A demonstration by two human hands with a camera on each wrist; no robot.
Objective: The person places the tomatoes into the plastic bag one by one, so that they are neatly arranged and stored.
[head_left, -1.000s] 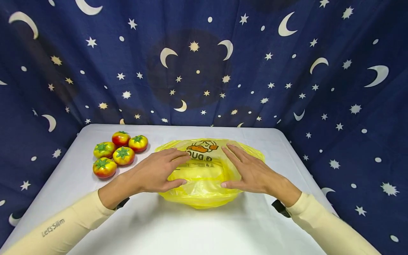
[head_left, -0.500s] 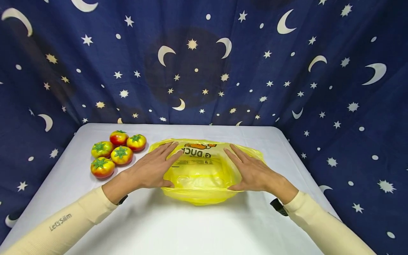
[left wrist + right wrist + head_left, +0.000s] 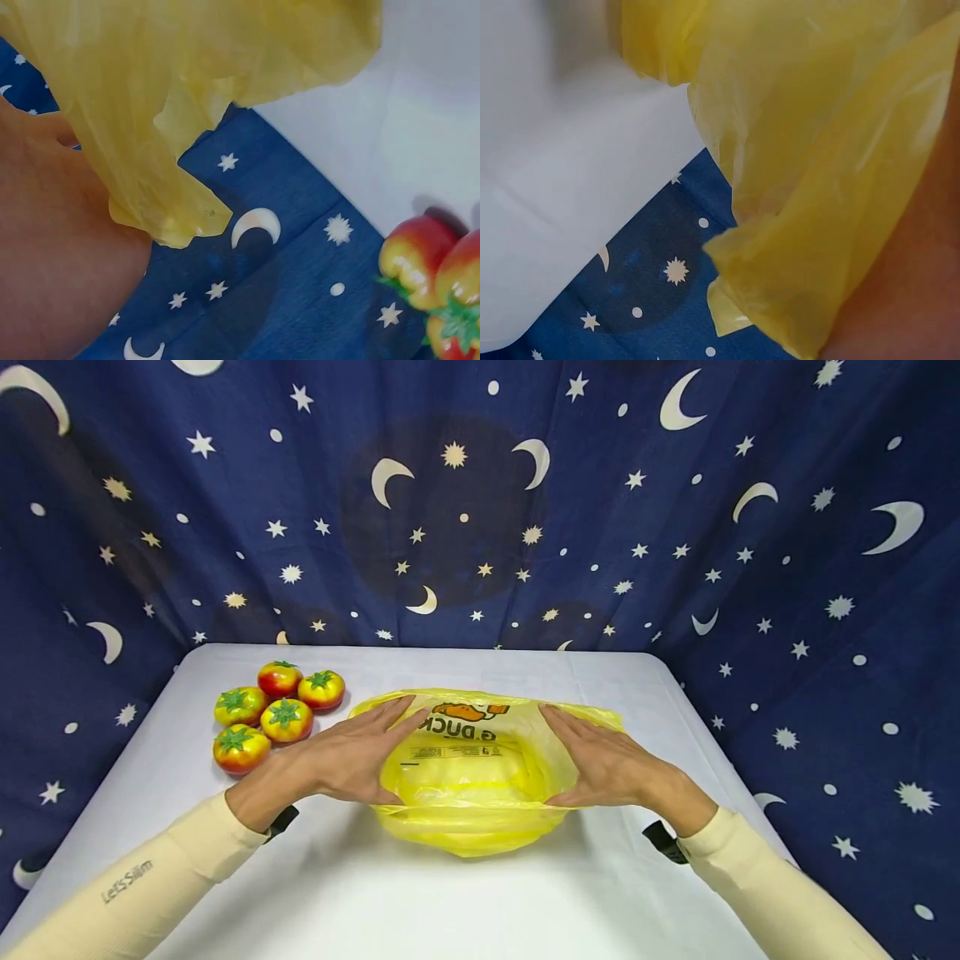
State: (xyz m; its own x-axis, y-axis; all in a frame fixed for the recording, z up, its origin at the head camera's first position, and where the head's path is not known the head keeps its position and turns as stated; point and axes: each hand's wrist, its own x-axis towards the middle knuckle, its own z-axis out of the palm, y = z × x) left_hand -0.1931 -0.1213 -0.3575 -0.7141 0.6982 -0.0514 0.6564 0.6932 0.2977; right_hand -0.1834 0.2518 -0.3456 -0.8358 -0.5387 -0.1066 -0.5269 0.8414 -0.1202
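A thin yellow plastic bag (image 3: 465,831) with a duck print and "G.DUCK" lettering sits on the table, its mouth gaping upward between my hands. My left hand (image 3: 352,758) reaches into the mouth's left side, fingers extended toward the far rim and thumb at the near rim. On the opposite side, my right hand (image 3: 615,767) spreads the same way, its thumb by the near rim. The fingertips are partly hidden by the bag. Loose yellow plastic (image 3: 142,112) hangs past the left hand in the left wrist view; more plastic (image 3: 802,187) covers much of the right wrist view.
Several red-and-yellow tomatoes (image 3: 285,720) with green tops cluster at the left of the white-covered table (image 3: 480,910). A dark blue curtain (image 3: 465,485) with moons and stars surrounds the table at the back and sides.
Both hands have gone into the bag's mouth and spread it wider, thumbs now at the near rim. The near rim has been drawn out straight. The tomatoes stay put.
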